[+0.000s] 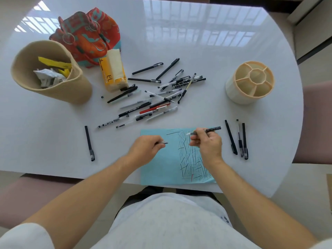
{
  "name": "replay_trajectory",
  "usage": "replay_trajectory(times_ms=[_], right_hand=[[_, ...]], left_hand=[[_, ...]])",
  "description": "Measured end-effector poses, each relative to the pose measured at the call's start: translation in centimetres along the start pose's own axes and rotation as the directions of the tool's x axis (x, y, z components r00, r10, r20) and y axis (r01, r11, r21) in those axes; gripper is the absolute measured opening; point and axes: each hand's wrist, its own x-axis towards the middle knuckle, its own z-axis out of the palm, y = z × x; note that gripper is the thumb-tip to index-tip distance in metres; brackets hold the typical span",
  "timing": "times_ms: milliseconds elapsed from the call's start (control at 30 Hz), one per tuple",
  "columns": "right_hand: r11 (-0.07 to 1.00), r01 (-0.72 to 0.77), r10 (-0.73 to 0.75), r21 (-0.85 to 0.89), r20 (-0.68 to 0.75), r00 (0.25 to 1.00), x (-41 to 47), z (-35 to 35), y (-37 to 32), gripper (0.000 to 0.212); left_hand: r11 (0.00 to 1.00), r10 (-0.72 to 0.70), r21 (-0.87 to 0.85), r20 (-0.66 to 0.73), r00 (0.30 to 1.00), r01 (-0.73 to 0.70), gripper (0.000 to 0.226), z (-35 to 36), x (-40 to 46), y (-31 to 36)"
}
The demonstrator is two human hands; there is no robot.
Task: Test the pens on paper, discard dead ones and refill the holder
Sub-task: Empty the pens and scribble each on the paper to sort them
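**Two hands over the blue sheet, pen and cap apart**

Two bare hands hover above the blue paper (161,169), which lies at the table's (215,51) near edge, its right half covered in dark scribbles. The right hand (208,142) has its fingers pinched round a dark patterned pen (206,131), the pale tip pointing left past the fingertips and the barrel sticking out to the right. The left hand (145,150) is curled closed, thumb and forefinger nipping a small pen cap (164,142) that pokes toward the right hand.

Beyond both sets of fingers a loose pile of pens (158,97) sprawls. Three black pens (239,139) lie just right of the right hand; a single black pen (89,143) lies well left of the left hand. Far right stands the cream holder (233,87), compartments bare; far left, a beige bin (71,87) holding crumpled scraps.
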Motion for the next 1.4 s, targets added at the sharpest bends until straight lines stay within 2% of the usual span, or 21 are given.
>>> replay_trajectory(times_ms=[67, 200, 300, 467, 600, 700, 767, 833, 967, 1133, 1400], right_hand=[[1.000, 0.011, -0.011, -0.020, -0.014, 1.000, 1.0, -0.7, -0.2, 0.021], [0.987, 0.085, -0.069, -0.138, 0.120, 0.990, 1.4, 0.9, 0.9, 0.012], [0.954, 0.162, -0.123, -0.254, 0.161, 0.979, 1.2, 2.7, 2.0, 0.014], [0.810, 0.369, -0.295, -0.456, 0.226, 0.928, 1.3, 4.1, 3.1, 0.008], [0.725, 0.421, -0.299, -0.545, 0.302, 0.905, 1.5, 4.3, 3.2, 0.009], [0.725, 0.400, -0.329, -0.561, 0.227, 0.916, 1.8, 3.9, 3.1, 0.008], [0.766, 0.343, -0.328, -0.544, 0.128, 0.936, 2.1, 3.2, 2.8, 0.006], [0.794, 0.310, -0.309, -0.523, 0.091, 0.947, 2.2, 2.6, 2.5, 0.006], [0.910, 0.230, -0.228, -0.345, 0.047, 0.973, 1.6, 2.1, 1.7, 0.009], [0.991, 0.101, -0.088, -0.088, 0.147, 0.985, 0.1, 1.3, 1.6, 0.003], [1.000, 0.019, -0.019, -0.001, 0.221, 0.975, -1.3, 0.8, 1.5, 0.002]], left_hand=[[0.999, -0.009, 0.044, -0.033, 0.999, 0.010, 0.014, -0.2, -0.6, -1.5], [0.989, 0.102, 0.110, -0.046, 0.994, -0.097, 0.014, 0.6, -0.6, -1.6], [0.979, 0.134, 0.160, -0.015, 0.991, -0.130, 0.017, 1.7, -0.2, -1.2], [0.973, 0.159, 0.168, -0.004, 0.987, -0.156, 0.017, 2.3, -0.6, -1.8], [0.974, 0.163, 0.160, 0.003, 0.987, -0.162, 0.018, 2.3, -0.5, -2.1], [0.977, 0.149, 0.150, 0.011, 0.989, -0.149, 0.018, 2.1, -0.4, -2.1], [0.981, 0.137, 0.137, 0.020, 0.990, -0.139, 0.019, 2.0, -0.4, -2.1], [0.982, 0.130, 0.133, 0.027, 0.991, -0.132, 0.019, 2.0, -0.3, -2.1], [0.991, 0.098, 0.095, 0.003, 0.995, -0.098, 0.018, 2.0, -0.2, -1.7], [0.998, 0.062, -0.001, -0.049, 0.997, -0.063, 0.018, 2.0, -0.1, -1.2], [0.993, 0.111, -0.026, -0.066, 0.992, -0.113, 0.014, 1.8, -0.2, 0.3]])
